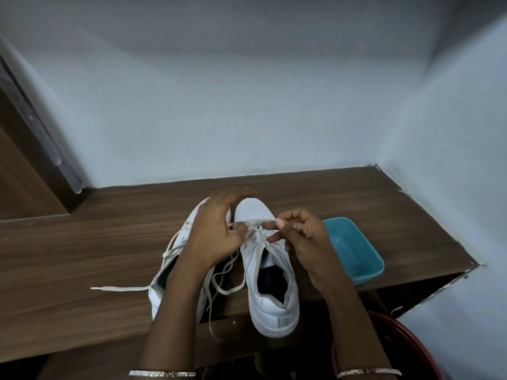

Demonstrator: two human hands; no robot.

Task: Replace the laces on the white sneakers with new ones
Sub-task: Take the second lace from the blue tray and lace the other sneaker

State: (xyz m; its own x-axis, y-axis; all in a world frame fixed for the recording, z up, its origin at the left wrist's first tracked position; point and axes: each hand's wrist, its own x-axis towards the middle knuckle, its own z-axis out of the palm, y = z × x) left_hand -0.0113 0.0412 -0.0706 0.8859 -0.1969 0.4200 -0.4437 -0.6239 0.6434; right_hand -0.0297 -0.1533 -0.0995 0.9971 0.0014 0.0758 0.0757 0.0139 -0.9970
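White low-top sneakers [253,208] stand side by side on the brown wood-grain tabletop [82,242], toes to the pale wall [247,119]. Both hands meet over the front eyelets of the right-hand shoe [274,314]. The right hand [299,237] pinches a flat off-white lace [253,222] between thumb and forefinger, and the left hand [216,231] seems to pinch its other end (the thumb blocks my view). A teal plastic tub [354,248] sits just beside the right hand.

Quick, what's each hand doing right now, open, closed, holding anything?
Left hand: closed, pinching the lace across the sneaker beside the blue tub.
Right hand: closed, pinching the same lace further along.
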